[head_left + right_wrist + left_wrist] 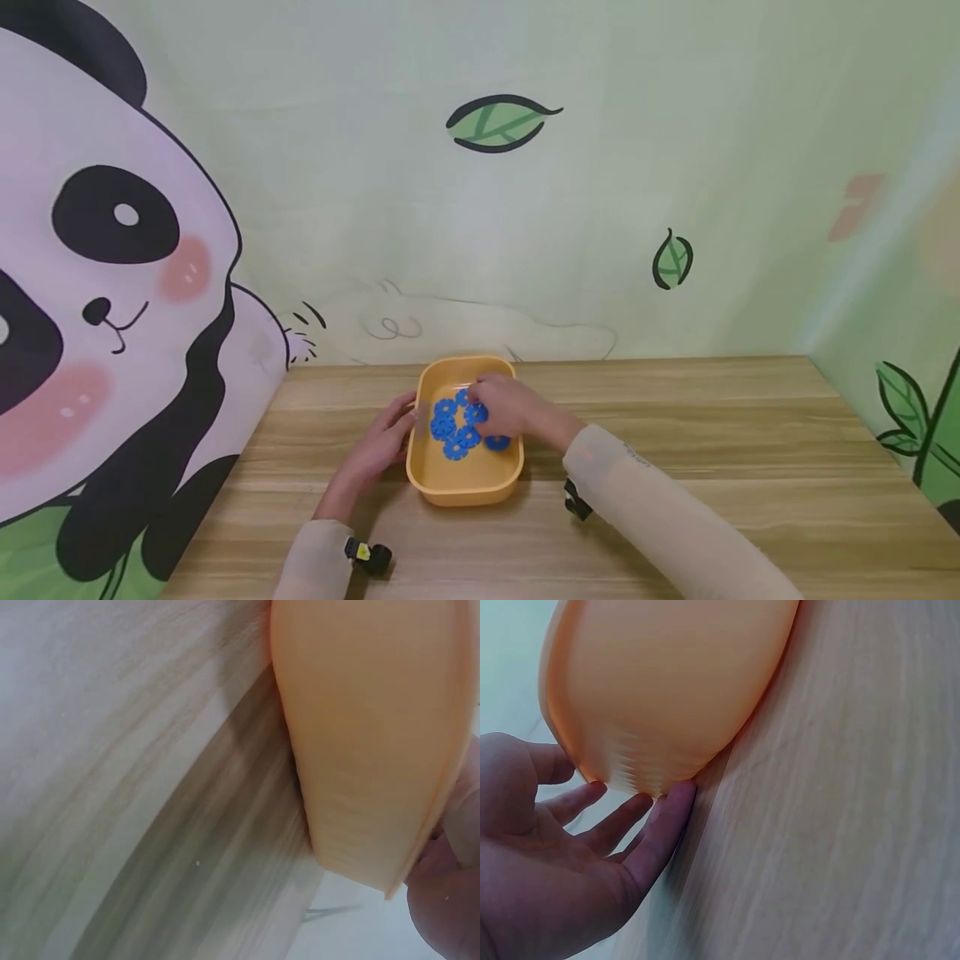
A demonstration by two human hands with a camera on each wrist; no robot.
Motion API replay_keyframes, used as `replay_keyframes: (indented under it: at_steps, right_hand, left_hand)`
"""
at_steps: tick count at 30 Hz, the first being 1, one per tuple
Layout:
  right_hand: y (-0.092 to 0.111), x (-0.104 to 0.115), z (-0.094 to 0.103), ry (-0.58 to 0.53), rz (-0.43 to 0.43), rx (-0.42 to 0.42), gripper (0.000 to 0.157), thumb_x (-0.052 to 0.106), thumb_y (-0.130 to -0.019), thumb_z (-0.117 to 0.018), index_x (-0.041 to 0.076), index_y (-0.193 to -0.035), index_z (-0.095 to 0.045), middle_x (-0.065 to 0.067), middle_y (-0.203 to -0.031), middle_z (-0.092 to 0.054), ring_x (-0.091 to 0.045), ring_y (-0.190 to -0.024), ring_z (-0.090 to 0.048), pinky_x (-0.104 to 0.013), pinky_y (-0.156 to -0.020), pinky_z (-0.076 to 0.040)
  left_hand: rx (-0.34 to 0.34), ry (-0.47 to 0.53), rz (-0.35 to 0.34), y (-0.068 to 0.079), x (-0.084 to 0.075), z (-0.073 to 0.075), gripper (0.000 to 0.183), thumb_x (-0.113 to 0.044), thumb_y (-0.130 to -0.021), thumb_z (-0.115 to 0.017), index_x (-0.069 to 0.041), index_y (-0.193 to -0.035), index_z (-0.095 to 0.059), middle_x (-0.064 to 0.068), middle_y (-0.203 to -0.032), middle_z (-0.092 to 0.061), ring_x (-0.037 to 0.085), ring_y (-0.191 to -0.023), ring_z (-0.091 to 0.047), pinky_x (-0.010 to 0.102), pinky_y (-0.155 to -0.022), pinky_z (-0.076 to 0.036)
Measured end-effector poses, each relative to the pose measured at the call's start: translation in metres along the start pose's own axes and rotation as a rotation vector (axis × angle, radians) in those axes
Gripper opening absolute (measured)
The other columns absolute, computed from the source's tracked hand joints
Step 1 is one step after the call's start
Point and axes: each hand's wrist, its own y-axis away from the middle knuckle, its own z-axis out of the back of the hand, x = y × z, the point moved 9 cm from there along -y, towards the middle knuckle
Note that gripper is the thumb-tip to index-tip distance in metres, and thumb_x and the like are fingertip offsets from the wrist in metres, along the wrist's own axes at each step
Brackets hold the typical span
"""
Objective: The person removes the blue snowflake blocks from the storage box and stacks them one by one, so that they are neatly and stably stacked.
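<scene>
A yellow-orange plastic bin (465, 487) with rounded corners stands on the wooden table. Inside it lie several blue notched snowflake discs (456, 448), some overlapping. My left hand (386, 437) is at the bin's left side. In the left wrist view its fairly straight, spread fingers (656, 844) touch the outer wall, with the thumb up by the rim. Reaching over the right rim, my right hand (508, 406) is down among the discs with its fingers bent. Its fingertips are partly hidden, and I cannot tell whether they pinch a disc.
The wooden table (675, 442) extends to both sides of the bin and meets a pale green wall (570, 217) behind it. Leaves and a large panda (150, 333) are printed on the backdrop. Each wrist wears a small black camera (369, 557).
</scene>
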Motion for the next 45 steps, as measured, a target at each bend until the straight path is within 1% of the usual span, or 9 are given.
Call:
replay_keyframes:
  at_steps: [7, 13, 17, 23, 26, 29, 33, 39, 45]
  right_hand:
    - [0.010, 0.005, 0.016, -0.110, 0.044, -0.041, 0.036, 0.025, -0.088, -0.086, 0.004, -0.112, -0.069, -0.003, -0.105, -0.060, -0.019, -0.098, -0.058, -0.036, -0.090, -0.054]
    - [0.031, 0.007, 0.040, -0.182, 0.068, -0.042, 0.036, 0.021, -0.087, -0.086, 0.004, -0.112, -0.067, -0.005, -0.109, -0.064, -0.021, -0.103, -0.060, -0.038, -0.094, -0.055]
    - [0.046, 0.000, 0.051, -0.164, 0.093, -0.046, 0.035, 0.018, -0.087, -0.085, 0.001, -0.112, -0.067, -0.008, -0.111, -0.066, -0.023, -0.103, -0.062, -0.039, -0.095, -0.056]
    - [0.067, -0.026, 0.061, -0.159, 0.079, -0.090, 0.032, 0.014, -0.084, -0.085, 0.002, -0.109, -0.069, -0.007, -0.105, -0.068, -0.022, -0.101, -0.064, -0.040, -0.093, -0.057]
    - [0.076, -0.041, 0.060, -0.155, 0.044, -0.089, 0.030, 0.012, -0.084, -0.086, 0.001, -0.108, -0.071, -0.006, -0.104, -0.068, -0.023, -0.100, -0.065, -0.041, -0.092, -0.058]
    - [0.084, -0.057, 0.052, -0.135, -0.005, -0.065, 0.029, 0.015, -0.087, -0.086, 0.001, -0.108, -0.073, -0.004, -0.103, -0.067, -0.021, -0.098, -0.064, -0.040, -0.091, -0.058]
    - [0.093, -0.071, 0.041, -0.110, -0.028, -0.048, 0.028, 0.019, -0.089, -0.087, 0.001, -0.107, -0.074, -0.004, -0.100, -0.066, -0.018, -0.094, -0.063, -0.039, -0.088, -0.057]
    - [0.100, -0.085, 0.025, -0.115, -0.005, -0.071, 0.029, 0.018, -0.086, -0.088, 0.000, -0.104, -0.074, -0.004, -0.096, -0.066, -0.016, -0.089, -0.060, -0.037, -0.084, -0.056]
    - [0.104, -0.094, 0.011, -0.148, 0.000, -0.058, 0.029, 0.018, -0.086, -0.089, 0.000, -0.102, -0.073, -0.004, -0.096, -0.065, -0.014, -0.087, -0.058, -0.035, -0.082, -0.055]
  left_hand:
    - [-0.003, 0.001, 0.016, 0.001, 0.004, 0.003, 0.053, -0.027, -0.116, -0.043, -0.015, -0.166, -0.033, 0.023, -0.166, -0.037, 0.041, -0.139, -0.054, 0.051, -0.099, -0.058]
    - [-0.005, -0.010, 0.017, 0.001, 0.003, 0.005, 0.054, -0.030, -0.115, -0.043, -0.015, -0.166, -0.033, 0.023, -0.166, -0.037, 0.041, -0.139, -0.054, 0.052, -0.102, -0.057]
    - [-0.005, -0.005, 0.021, 0.000, 0.003, 0.003, 0.053, -0.029, -0.116, -0.043, -0.016, -0.166, -0.034, 0.023, -0.166, -0.037, 0.041, -0.138, -0.055, 0.050, -0.101, -0.057]
    - [-0.005, -0.022, 0.026, -0.001, 0.003, 0.002, 0.053, -0.030, -0.116, -0.043, -0.016, -0.166, -0.033, 0.023, -0.166, -0.038, 0.040, -0.139, -0.054, 0.050, -0.101, -0.057]
    - [-0.005, -0.016, 0.025, -0.002, 0.002, 0.002, 0.053, -0.031, -0.116, -0.043, -0.017, -0.166, -0.033, 0.023, -0.165, -0.038, 0.041, -0.140, -0.053, 0.051, -0.102, -0.057]
    - [0.006, -0.012, 0.024, -0.001, 0.003, 0.002, 0.054, -0.031, -0.116, -0.041, -0.016, -0.167, -0.032, 0.024, -0.166, -0.037, 0.041, -0.140, -0.053, 0.051, -0.102, -0.057]
    - [-0.002, -0.016, 0.035, 0.001, 0.004, 0.003, 0.053, -0.031, -0.116, -0.042, -0.018, -0.167, -0.033, 0.023, -0.166, -0.037, 0.041, -0.140, -0.053, 0.051, -0.104, -0.056]
    - [0.005, -0.012, 0.031, 0.001, 0.003, 0.001, 0.054, -0.033, -0.116, -0.041, -0.018, -0.167, -0.032, 0.023, -0.166, -0.037, 0.040, -0.142, -0.052, 0.052, -0.106, -0.055]
    - [0.003, 0.004, 0.026, 0.000, 0.004, 0.000, 0.054, -0.033, -0.116, -0.043, -0.018, -0.167, -0.033, 0.021, -0.164, -0.041, 0.038, -0.138, -0.056, 0.048, -0.102, -0.057]
